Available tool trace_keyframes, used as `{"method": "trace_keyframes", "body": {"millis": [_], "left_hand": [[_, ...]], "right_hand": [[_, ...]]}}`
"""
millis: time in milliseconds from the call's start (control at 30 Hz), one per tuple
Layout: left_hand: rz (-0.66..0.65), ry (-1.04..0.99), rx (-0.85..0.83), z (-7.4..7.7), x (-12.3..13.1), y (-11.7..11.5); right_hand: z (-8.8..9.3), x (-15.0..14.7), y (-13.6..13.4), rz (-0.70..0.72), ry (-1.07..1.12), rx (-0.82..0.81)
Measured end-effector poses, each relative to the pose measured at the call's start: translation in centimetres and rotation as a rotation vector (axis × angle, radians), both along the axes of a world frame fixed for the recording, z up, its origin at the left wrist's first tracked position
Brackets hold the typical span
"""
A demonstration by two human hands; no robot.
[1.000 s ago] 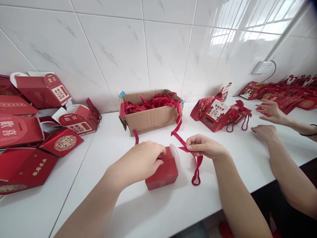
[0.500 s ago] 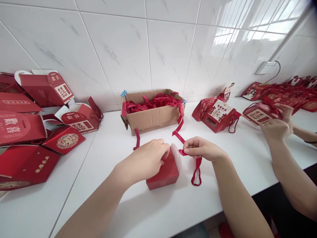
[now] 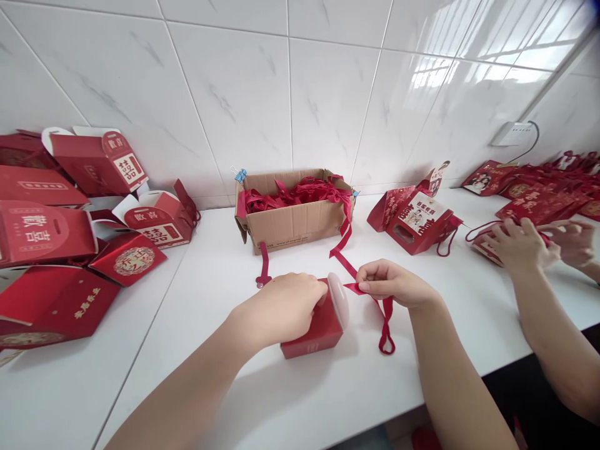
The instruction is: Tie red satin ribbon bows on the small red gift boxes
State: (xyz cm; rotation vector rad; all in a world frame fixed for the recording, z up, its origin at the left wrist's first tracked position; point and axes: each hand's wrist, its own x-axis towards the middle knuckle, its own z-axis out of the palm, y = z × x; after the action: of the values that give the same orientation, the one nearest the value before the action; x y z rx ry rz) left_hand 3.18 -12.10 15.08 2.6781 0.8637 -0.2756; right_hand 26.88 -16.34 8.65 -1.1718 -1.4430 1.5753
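A small red gift box stands on the white table in front of me, its rounded flap upright with the pale inner side showing. My left hand reaches over the top of the box, fingers curled onto it; the fingertips are partly hidden. Just right of the flap, my right hand pinches a red ribbon between thumb and fingers. A ribbon loop hangs below that hand onto the table. From behind it, a ribbon strip runs back to the cardboard box, which is filled with red ribbons.
Several red gift boxes are piled at the left. A finished-looking gift box with a cord stands to the right. Farther right, another person's hands are over a red box. Many red boxes lie behind them, near a white socket.
My right hand has moved slightly right, drawing the ribbon and its loop along. My left hand stays on the box. The other person's hands have spread over their box, which now lies lower.
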Motion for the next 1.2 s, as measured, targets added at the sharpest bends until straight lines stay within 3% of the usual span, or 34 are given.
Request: {"method": "trace_keyframes", "body": {"millis": [1200], "left_hand": [[0.004,-0.005,-0.005,0.26,0.14,-0.29]], "right_hand": [[-0.14,-0.4,0.34,0.01,-0.087,-0.012]]}}
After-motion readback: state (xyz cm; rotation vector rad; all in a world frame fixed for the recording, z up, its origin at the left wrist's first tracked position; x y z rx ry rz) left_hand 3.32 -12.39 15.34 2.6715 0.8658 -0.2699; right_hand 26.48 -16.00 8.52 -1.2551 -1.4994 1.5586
